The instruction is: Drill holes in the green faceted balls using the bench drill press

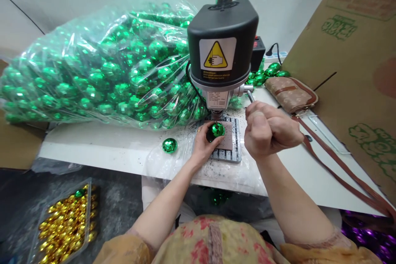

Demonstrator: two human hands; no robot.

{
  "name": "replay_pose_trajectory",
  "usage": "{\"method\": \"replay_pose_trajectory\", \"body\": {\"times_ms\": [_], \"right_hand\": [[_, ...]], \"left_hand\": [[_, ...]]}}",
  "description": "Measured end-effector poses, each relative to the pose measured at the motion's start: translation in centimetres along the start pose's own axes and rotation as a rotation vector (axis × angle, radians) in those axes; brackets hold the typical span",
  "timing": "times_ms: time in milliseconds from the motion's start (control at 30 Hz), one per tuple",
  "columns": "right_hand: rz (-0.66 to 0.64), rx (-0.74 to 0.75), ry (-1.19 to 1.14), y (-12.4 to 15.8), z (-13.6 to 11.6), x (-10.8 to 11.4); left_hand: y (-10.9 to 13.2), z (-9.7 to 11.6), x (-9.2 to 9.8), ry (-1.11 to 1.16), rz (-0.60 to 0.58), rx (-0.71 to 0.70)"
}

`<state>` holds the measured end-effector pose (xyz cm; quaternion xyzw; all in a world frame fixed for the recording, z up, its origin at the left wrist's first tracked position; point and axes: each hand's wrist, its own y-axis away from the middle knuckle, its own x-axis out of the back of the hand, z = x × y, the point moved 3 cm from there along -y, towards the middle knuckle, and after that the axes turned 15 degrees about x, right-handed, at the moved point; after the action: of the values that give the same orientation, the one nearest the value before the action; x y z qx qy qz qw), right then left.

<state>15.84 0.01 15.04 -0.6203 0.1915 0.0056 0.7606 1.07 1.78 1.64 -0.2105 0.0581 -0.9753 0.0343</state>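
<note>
A shiny green faceted ball (218, 129) sits under the chuck of a small black bench drill press (222, 37). My left hand (204, 140) curls round the ball, thumb on the near side and fingers behind, holding it on the drill's grooved base plate (234, 148). Up to the right, my right hand (269, 130) is closed in a fist around the drill press's feed lever (250, 95), most of which the fingers hide. Another green ball (169, 145) lies on the white table, left of my left hand.
A big clear bag of green balls (102, 70) fills the table's back left. A beige purse (292, 94) with a brown strap lies at the right, beside a cardboard box (355, 49). Gold balls fill a clear tub (62, 227) at lower left. Dark shavings speckle the table (123, 148).
</note>
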Motion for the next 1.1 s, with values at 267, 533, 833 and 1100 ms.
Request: {"method": "replay_pose_trajectory", "body": {"times_ms": [267,533,833,1100], "right_hand": [[0.102,-0.335,0.132,-3.6,0.6,-1.2],[0.059,-0.452,0.144,-6.6,2.4,-2.3],[0.080,-0.397,0.100,-6.2,2.4,-2.2],[0.103,-0.399,0.077,-5.9,2.6,-2.1]], "left_hand": [[-0.2,-0.6,-0.4,0.008,0.029,0.013],[7.1,2.2,2.2,-0.063,0.169,-0.453],[16.6,-2.1,3.6,-0.689,-0.255,-0.930],[9.6,-1.6,11.5,-0.663,0.476,-0.193]]}}
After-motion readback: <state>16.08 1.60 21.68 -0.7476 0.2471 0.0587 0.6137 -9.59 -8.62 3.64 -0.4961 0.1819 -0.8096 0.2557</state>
